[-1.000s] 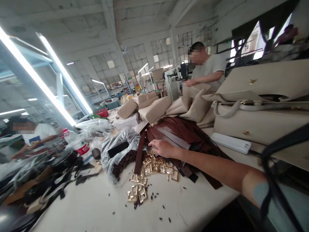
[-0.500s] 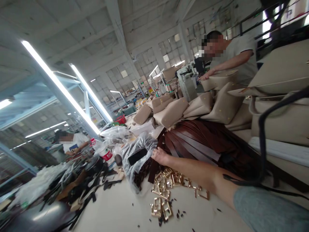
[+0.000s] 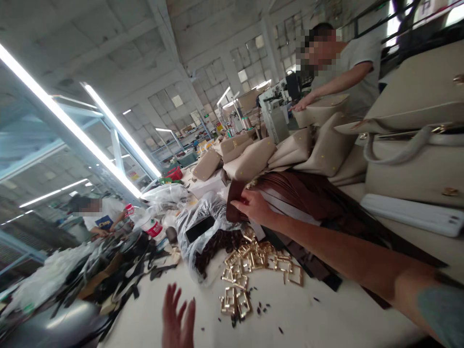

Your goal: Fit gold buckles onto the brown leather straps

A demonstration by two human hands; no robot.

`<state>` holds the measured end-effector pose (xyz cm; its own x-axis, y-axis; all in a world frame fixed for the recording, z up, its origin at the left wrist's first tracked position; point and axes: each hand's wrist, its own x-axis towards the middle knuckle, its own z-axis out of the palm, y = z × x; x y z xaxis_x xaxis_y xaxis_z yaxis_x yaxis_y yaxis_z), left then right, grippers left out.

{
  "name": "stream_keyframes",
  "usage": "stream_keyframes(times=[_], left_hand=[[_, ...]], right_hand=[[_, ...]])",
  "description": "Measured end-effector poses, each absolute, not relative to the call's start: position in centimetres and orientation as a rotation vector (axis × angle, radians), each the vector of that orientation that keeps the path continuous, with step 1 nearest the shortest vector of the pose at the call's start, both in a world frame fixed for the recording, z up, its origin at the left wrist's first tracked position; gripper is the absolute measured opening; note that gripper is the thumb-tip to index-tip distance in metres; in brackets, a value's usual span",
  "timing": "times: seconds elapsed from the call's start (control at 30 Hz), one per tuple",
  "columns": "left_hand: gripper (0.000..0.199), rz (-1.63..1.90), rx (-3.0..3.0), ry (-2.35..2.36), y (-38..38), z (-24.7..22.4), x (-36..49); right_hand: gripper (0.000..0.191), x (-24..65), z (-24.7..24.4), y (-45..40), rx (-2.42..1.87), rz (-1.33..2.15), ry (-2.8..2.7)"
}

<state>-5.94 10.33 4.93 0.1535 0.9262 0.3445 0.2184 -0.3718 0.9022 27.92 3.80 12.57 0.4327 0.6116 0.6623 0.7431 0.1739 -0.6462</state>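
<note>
Right hand [image 3: 255, 207] (head view, the only one): thumb and fingers look pinched on a brown strip [image 3: 234, 195], though exactly how they meet is too blurry to swear to.
Brown strip: mid-scene, at the left end of the heap of strips [image 3: 304, 188], curling up just left of the fingertips.
Left hand [image 3: 178, 316]: up over the near side of the pale table [image 3: 145, 314], fingers spread wide, nothing in it that I can see.
Gold buckles [image 3: 253, 256]: loose pile on the near side of the right hand, black bits [image 3: 259, 309] scattered beside the nearest ones.
Plastic bag [image 3: 186, 241]: left of the buckles, dark brown stuff inside, black phone-looking slab [image 3: 200, 229] on top.
Beige bags [image 3: 250, 159]: far side, behind the strips, with a co-worker [image 3: 348, 77] at a machine [image 3: 273, 116] beyond.
Strip tips: imo pinch just one, near its end, so a second doesn't tag along. Lift before pulling nearward, since dragging low would probably snag the buckles. Don't crease that curl. Left hand's free, so use it to stop any twisting.
</note>
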Motion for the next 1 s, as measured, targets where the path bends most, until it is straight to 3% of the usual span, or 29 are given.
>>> stream_keyframes(times=[0.13, 0.43, 0.57, 0.7, 0.9, 1.0], left_hand=[[0.083, 0.839, 1.497, 0.674, 9.0, 4.6, 2.3], [0.064, 0.307, 1.29, 0.53, 6.3, 2.7, 6.5], [0.06, 0.217, 1.252, 0.518, 6.6, 2.5, 5.4], [0.045, 0.335, 1.227, 0.578, 7.5, 3.1, 5.3], [0.047, 0.466, 1.09, 0.697, 7.9, 3.6, 6.0], [0.043, 0.441, 1.091, 0.71, 7.8, 3.9, 6.0]], right_hand=[[0.025, 27.4, 12.0, 0.8, -1.179, 0.374, -0.918], [0.028, 29.1, 7.0, -1.2, -1.007, 0.729, -0.484], [0.028, 29.6, 6.0, -0.7, -1.055, 0.649, -0.414], [0.035, 30.7, 6.7, -1.4, -1.17, 0.342, -0.485], [0.046, 31.5, 9.7, -6.8, -1.79, 0.027, -0.791], [0.05, 29.0, 11.1, -9.0, -1.855, -0.004, -0.96]])
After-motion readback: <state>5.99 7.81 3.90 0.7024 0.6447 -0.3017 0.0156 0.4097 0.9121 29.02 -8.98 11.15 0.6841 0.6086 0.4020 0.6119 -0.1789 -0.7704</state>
